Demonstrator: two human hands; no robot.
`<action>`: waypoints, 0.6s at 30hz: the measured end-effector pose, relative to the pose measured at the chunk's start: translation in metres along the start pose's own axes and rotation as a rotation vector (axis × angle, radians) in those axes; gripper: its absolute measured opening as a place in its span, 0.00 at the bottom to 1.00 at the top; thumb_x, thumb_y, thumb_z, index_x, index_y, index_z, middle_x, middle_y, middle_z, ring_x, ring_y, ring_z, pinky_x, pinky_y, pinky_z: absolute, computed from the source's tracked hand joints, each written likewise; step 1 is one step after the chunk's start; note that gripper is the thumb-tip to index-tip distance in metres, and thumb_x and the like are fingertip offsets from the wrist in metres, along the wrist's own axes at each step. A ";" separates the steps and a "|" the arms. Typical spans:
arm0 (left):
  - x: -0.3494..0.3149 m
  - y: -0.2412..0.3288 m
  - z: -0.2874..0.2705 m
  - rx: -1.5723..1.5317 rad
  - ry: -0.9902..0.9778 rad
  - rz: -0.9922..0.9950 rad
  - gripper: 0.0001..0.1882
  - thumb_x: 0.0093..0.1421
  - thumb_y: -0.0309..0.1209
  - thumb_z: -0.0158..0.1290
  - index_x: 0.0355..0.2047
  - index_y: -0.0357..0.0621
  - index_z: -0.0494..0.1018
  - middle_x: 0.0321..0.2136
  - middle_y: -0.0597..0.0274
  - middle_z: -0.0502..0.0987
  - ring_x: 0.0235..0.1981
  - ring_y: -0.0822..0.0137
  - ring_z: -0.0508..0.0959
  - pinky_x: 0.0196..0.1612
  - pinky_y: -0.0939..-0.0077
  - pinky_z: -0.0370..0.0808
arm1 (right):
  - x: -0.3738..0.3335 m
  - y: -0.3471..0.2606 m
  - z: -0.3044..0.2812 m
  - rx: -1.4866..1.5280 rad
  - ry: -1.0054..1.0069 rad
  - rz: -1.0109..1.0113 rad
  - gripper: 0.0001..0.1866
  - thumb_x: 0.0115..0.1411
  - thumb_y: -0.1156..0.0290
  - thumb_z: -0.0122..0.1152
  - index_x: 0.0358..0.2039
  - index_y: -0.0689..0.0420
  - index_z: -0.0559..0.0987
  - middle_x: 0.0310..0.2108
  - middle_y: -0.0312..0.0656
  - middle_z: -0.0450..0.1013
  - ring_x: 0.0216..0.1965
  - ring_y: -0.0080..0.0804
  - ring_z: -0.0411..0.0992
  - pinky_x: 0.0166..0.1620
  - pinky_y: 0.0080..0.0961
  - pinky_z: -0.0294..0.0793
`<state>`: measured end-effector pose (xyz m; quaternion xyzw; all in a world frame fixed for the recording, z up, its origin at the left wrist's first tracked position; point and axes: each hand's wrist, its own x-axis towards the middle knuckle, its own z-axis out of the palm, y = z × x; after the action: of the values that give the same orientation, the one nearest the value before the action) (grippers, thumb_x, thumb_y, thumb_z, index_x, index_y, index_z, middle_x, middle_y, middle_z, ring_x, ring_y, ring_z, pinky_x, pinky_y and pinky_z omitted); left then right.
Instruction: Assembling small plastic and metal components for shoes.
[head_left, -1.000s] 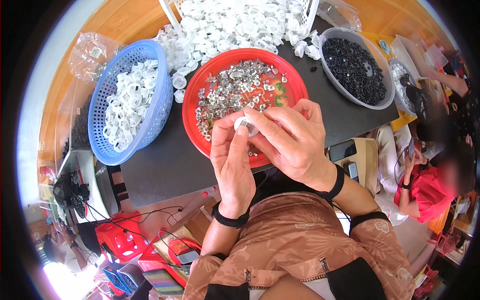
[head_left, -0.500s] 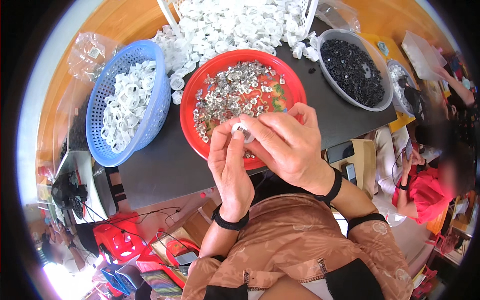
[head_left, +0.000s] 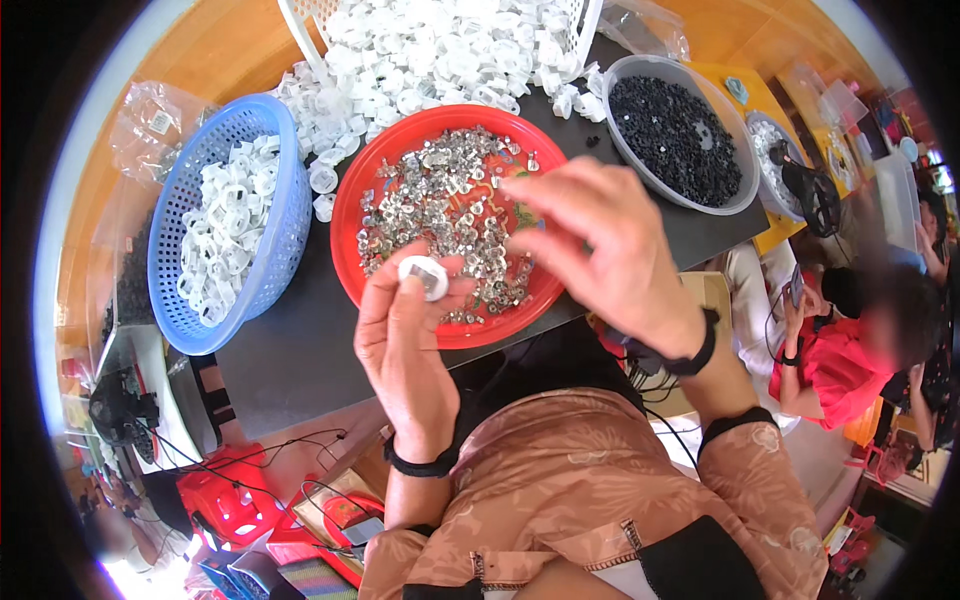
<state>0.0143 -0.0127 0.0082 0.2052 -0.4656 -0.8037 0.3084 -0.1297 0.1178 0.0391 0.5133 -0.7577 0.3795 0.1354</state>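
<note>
Between the thumb and fingers of my left hand (head_left: 408,370) is a small round white plastic piece (head_left: 432,268) with a greyish middle. It is held above the near left part of a round red tray (head_left: 343,228). Many small shiny metal-looking pieces (head_left: 425,200) lie spread over the tray's patterned bottom. My right hand (head_left: 625,255) hovers at the tray's right side, slightly blurred by motion. Its thumb and fingers are apart, and nothing shows between them. The right hand covers part of the tray's right rim.
A blue perforated basket (head_left: 292,215) of white plastic pieces stands left of the tray. A large heap of similar white pieces (head_left: 430,60) spills from a white basket behind. A clear tub (head_left: 748,190) of small black parts stands right. A person in red (head_left: 825,370) sits farther right.
My hands have separated. My right hand has let go of the white piece, moved right and opened. My left hand has moved left with the piece. The whole view has shifted slightly.
</note>
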 end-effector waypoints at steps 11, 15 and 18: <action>0.004 0.004 -0.011 -0.124 0.054 -0.040 0.13 0.65 0.28 0.47 0.47 0.33 0.71 0.36 0.50 0.79 0.34 0.68 0.80 0.39 0.76 0.77 | 0.015 0.041 0.017 -0.216 -0.439 -0.068 0.03 0.51 0.73 0.58 0.24 0.53 0.80 0.27 0.37 0.72 0.33 0.36 0.72 0.35 0.35 0.62; 0.004 0.003 -0.008 -0.066 0.074 -0.061 0.12 0.66 0.29 0.47 0.46 0.35 0.71 0.37 0.51 0.79 0.34 0.69 0.79 0.41 0.75 0.76 | 0.025 0.044 0.032 -0.162 -0.417 -0.109 0.03 0.51 0.73 0.58 0.22 0.54 0.78 0.26 0.38 0.71 0.32 0.37 0.72 0.34 0.36 0.62; 0.004 0.004 -0.011 -0.091 0.036 -0.051 0.12 0.67 0.30 0.47 0.46 0.35 0.71 0.38 0.52 0.78 0.35 0.68 0.78 0.43 0.74 0.75 | 0.030 0.049 0.037 -0.240 -0.630 -0.027 0.05 0.53 0.71 0.63 0.32 0.54 0.80 0.29 0.35 0.71 0.34 0.34 0.71 0.39 0.34 0.64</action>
<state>0.0191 -0.0239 0.0065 0.2171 -0.4178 -0.8278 0.3050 -0.1793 0.0803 0.0108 0.5958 -0.7947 0.1082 -0.0408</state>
